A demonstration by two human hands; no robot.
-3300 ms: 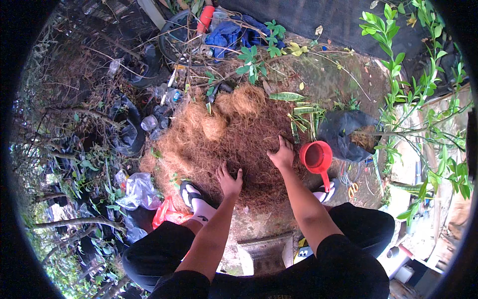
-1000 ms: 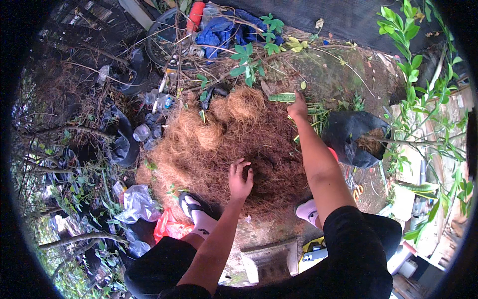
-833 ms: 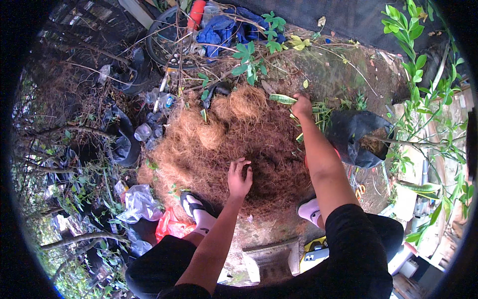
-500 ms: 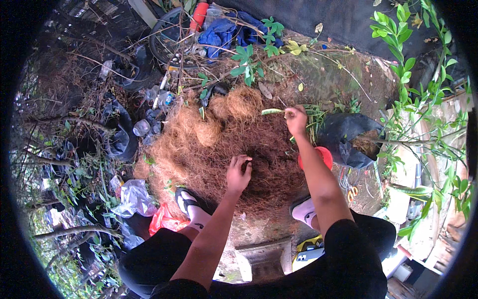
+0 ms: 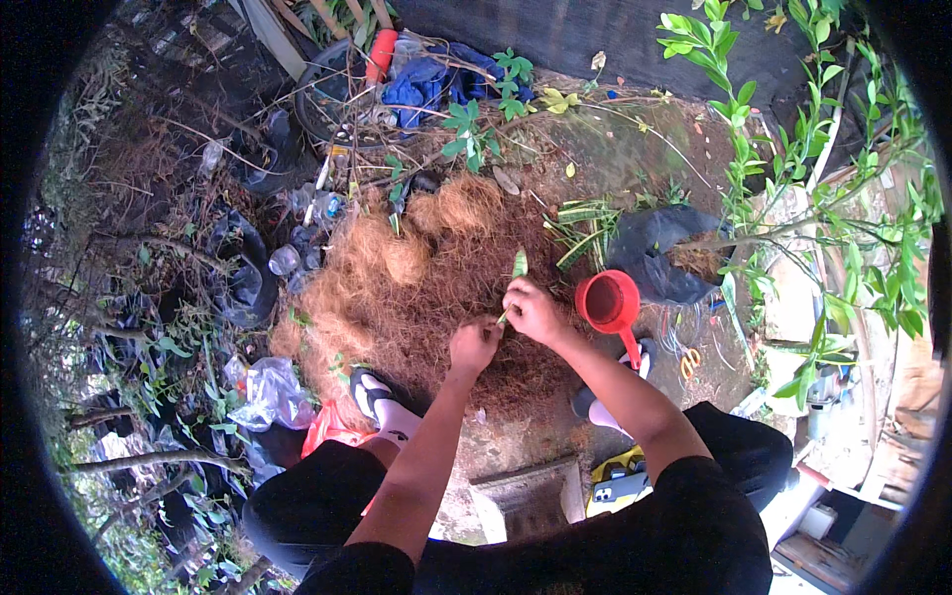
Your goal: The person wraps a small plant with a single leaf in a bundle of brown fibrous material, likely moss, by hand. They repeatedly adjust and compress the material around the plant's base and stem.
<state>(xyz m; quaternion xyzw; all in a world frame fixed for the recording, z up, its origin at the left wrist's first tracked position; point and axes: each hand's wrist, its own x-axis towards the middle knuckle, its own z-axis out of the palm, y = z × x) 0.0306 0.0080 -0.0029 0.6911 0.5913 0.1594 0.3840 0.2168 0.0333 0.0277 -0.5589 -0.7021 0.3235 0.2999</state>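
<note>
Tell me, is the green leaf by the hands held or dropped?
Held: the green leaf pokes out of the right hand, its other end reaching the left hand. Whether the left grips it too, I can't tell.

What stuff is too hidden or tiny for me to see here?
Head view: middle of the green leaf, hidden by the right hand.
Head view: whether the left hand grips it, too small to tell.
Head view: part of the right foot, behind the right forearm.
Head view: blades of the scissors, too small.
</note>
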